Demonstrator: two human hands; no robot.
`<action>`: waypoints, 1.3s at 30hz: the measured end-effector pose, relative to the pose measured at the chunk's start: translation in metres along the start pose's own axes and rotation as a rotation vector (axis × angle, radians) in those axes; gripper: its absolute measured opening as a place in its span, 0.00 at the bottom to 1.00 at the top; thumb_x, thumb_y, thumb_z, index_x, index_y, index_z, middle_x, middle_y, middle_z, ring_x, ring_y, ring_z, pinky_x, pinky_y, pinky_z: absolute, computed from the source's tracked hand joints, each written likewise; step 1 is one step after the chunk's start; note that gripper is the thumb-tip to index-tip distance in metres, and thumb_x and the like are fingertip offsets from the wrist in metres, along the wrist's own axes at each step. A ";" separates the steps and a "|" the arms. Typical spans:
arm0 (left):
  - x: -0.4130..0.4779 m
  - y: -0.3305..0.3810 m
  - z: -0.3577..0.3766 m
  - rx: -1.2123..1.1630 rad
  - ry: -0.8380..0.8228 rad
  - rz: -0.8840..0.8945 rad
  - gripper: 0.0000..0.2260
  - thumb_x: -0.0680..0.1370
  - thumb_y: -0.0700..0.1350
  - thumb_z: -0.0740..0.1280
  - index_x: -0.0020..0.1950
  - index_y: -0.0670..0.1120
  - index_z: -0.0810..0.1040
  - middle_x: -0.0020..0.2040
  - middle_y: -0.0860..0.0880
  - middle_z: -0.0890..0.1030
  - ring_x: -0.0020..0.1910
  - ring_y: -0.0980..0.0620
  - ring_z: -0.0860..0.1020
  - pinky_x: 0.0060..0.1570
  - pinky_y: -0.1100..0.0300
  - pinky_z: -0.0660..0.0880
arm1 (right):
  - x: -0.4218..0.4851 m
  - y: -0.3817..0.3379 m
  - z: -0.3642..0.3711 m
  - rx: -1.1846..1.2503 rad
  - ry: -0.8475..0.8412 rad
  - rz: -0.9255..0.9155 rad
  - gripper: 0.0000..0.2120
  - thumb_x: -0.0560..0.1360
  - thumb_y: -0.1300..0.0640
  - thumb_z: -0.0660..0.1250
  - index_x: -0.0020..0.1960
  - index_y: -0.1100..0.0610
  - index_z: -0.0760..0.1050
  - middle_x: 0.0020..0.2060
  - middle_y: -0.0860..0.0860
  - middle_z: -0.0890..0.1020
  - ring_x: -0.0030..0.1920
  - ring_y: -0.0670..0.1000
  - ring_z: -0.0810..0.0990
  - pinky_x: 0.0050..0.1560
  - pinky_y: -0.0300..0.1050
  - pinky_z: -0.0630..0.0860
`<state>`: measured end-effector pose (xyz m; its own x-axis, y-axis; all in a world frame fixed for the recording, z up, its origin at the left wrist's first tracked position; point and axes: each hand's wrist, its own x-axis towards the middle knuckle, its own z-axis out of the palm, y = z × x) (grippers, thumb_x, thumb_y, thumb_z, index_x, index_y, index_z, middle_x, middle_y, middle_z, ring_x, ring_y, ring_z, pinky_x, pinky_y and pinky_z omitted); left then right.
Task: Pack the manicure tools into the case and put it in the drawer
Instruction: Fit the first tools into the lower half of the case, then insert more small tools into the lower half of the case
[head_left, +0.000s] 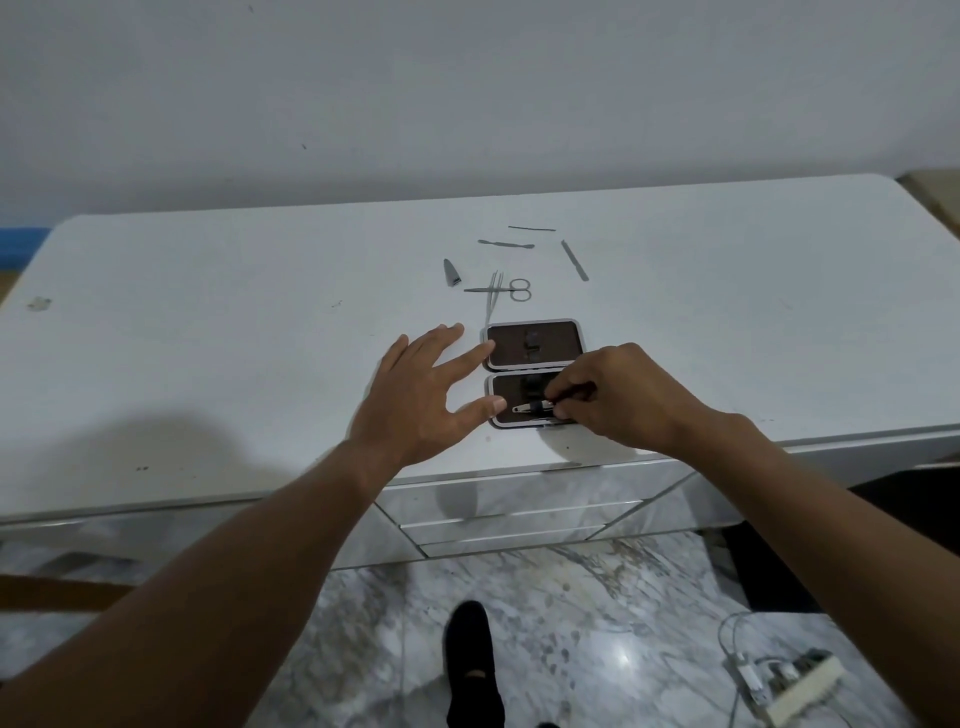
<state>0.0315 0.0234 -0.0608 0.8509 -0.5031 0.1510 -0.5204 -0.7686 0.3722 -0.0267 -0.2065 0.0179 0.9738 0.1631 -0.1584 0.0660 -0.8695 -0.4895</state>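
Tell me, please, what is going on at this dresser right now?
A person is packing a manicure kit. The case lies open near the front edge of the white dresser top. The right hand is fitting a nail clipper into the near half, while the left hand steadies the case's left edge. Scissors, tweezers and several other tools lie loose behind.

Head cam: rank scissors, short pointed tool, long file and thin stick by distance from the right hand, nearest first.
From the right hand:
1. Scissors, just beyond the open case.
2. Short pointed tool, farther back, to the left.
3. Long file, back right; close to the pointed tool's distance, hard to call.
4. Thin stick, farthest back.
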 end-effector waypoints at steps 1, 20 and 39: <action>0.000 0.000 0.000 0.000 -0.002 0.001 0.30 0.74 0.72 0.53 0.74 0.63 0.62 0.77 0.52 0.63 0.76 0.53 0.56 0.74 0.49 0.48 | 0.001 0.000 -0.002 -0.007 -0.003 0.001 0.09 0.72 0.59 0.72 0.52 0.54 0.85 0.48 0.51 0.86 0.46 0.50 0.83 0.49 0.41 0.77; 0.001 0.003 -0.006 0.050 -0.005 0.042 0.27 0.77 0.67 0.55 0.74 0.58 0.65 0.75 0.47 0.66 0.75 0.47 0.61 0.72 0.42 0.58 | 0.171 -0.075 0.004 -0.140 0.055 0.154 0.12 0.76 0.58 0.64 0.36 0.61 0.67 0.40 0.59 0.78 0.48 0.62 0.81 0.39 0.44 0.68; 0.000 0.005 -0.005 0.007 0.023 0.017 0.27 0.75 0.65 0.59 0.72 0.57 0.69 0.73 0.47 0.69 0.73 0.48 0.64 0.72 0.42 0.59 | 0.107 -0.045 -0.014 0.110 0.159 0.191 0.07 0.67 0.63 0.72 0.39 0.56 0.75 0.40 0.50 0.80 0.46 0.54 0.80 0.42 0.42 0.71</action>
<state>0.0296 0.0217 -0.0546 0.8431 -0.5073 0.1785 -0.5356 -0.7625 0.3628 0.0776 -0.1563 0.0345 0.9888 -0.0819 -0.1249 -0.1380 -0.8203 -0.5551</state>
